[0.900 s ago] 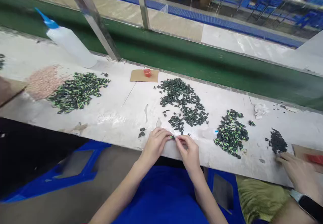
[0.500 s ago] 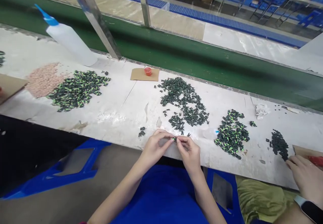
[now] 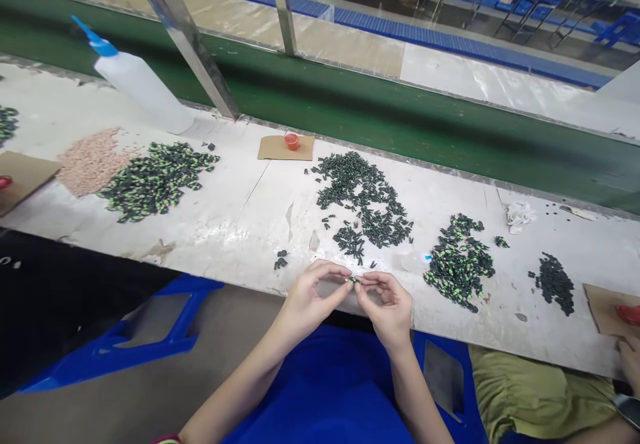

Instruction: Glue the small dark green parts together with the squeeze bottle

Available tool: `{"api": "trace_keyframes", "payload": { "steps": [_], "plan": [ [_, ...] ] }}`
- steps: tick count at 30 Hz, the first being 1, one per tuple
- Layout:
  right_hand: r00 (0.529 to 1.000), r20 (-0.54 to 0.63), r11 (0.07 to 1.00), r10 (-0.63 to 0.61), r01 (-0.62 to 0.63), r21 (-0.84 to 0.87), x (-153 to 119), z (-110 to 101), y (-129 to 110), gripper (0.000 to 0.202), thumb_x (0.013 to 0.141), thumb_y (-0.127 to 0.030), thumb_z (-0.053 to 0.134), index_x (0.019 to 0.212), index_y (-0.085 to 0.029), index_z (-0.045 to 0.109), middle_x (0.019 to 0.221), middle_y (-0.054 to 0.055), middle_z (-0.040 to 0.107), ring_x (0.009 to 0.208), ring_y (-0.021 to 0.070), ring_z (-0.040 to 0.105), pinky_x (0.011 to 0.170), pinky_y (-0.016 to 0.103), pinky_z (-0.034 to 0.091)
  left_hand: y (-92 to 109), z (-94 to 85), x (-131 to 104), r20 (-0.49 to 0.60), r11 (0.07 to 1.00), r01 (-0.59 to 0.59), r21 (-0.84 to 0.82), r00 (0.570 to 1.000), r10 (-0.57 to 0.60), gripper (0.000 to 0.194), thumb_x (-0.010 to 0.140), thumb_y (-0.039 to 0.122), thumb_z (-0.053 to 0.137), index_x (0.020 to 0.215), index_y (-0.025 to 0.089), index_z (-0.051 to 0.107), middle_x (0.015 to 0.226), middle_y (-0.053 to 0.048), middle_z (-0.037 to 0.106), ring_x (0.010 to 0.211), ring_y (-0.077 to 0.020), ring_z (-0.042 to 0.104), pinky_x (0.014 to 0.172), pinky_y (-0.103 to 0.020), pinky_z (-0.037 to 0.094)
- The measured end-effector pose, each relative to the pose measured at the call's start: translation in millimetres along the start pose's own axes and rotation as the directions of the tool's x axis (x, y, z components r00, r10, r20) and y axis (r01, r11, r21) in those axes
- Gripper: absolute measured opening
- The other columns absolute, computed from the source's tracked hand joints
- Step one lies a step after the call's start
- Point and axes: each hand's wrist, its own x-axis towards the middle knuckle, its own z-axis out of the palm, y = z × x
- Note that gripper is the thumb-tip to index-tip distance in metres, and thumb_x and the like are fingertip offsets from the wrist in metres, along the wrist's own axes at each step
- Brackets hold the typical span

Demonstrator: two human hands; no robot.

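Observation:
Between my two hands, over the table's front edge, is a small black-and-green piece [image 3: 354,281]. My left hand [image 3: 313,295] pinches one end between thumb and fingertips, and my right hand [image 3: 386,303] pinches the other. Just beyond them lies a spread pile of small dark green pieces [image 3: 380,221]. A few dark bits [image 3: 281,260] rest left of my hands. To the right is a pile of black-and-green pieces [image 3: 460,264], with a small clear bottle with a blue tip [image 3: 414,261] beside it.
A red cup [image 3: 292,141] stands on cardboard [image 3: 270,149] at the back. On the left are a white bottle [image 3: 145,91], pink pieces [image 3: 90,163] and another black-and-green pile [image 3: 155,184]. Black pieces [image 3: 555,284] and another person's hand [image 3: 631,363] are at the right.
Both my hands have shifted slightly right and toward me with the small piece between them. The other person's hand at the right has moved away from the black pieces, toward the frame edge.

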Motion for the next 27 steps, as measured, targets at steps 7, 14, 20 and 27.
{"api": "trace_keyframes", "payload": {
  "steps": [7, 14, 20, 27],
  "plan": [
    [0.999, -0.033, 0.997, 0.014, -0.012, 0.082, 0, -1, -1, 0.014, 0.067, -0.015, 0.07, 0.076, -0.021, 0.06, 0.066, -0.001, 0.065, 0.058, 0.011, 0.061, 0.056, 0.022, 0.053, 9, 3.8, -3, 0.023, 0.997, -0.056, 0.052, 0.998, 0.054, 0.01, 0.077, 0.022, 0.066, 0.084, 0.02, 0.074, 0.084, -0.006, 0.067, 0.083, -0.0177, 0.066, 0.079, -0.03, 0.055],
    [1.0, -0.022, 0.997, -0.006, 0.008, 0.073, -1, -2, 3, 0.013, 0.067, -0.014, 0.069, 0.073, -0.021, 0.06, 0.064, -0.002, 0.062, 0.056, 0.0099, 0.058, 0.055, 0.021, 0.051, 4, 6.8, -7, 0.024, 0.987, -0.119, 0.109, 0.993, 0.117, 0.01, 0.079, 0.021, 0.066, 0.086, 0.021, 0.073, 0.084, -0.006, 0.068, 0.084, -0.0183, 0.064, 0.077, -0.03, 0.054],
    [0.995, -0.028, 0.986, 0.095, -0.09, 0.139, 1, -5, 7, 0.018, 0.066, -0.022, 0.074, 0.078, -0.02, 0.061, 0.063, -0.001, 0.065, 0.056, 0.0115, 0.06, 0.055, 0.022, 0.053, -2, 6.6, -6, 0.112, 0.944, -0.25, 0.214, 0.966, 0.231, 0.014, 0.086, 0.022, 0.06, 0.095, 0.022, 0.07, 0.087, -0.005, 0.071, 0.092, -0.0208, 0.061, 0.082, -0.035, 0.047],
    [0.981, 0.082, 0.959, 0.175, -0.189, 0.21, 4, -9, 5, 0.027, 0.067, -0.035, 0.076, 0.085, -0.02, 0.063, 0.066, 0.002, 0.067, 0.057, 0.013, 0.063, 0.056, 0.025, 0.055, -6, 4.3, -1, 0.129, 0.886, -0.265, 0.379, 0.964, 0.233, 0.014, 0.088, 0.022, 0.056, 0.09, 0.025, 0.07, 0.086, -0.002, 0.074, 0.091, -0.021, 0.063, 0.088, -0.039, 0.036]
  ]
}}
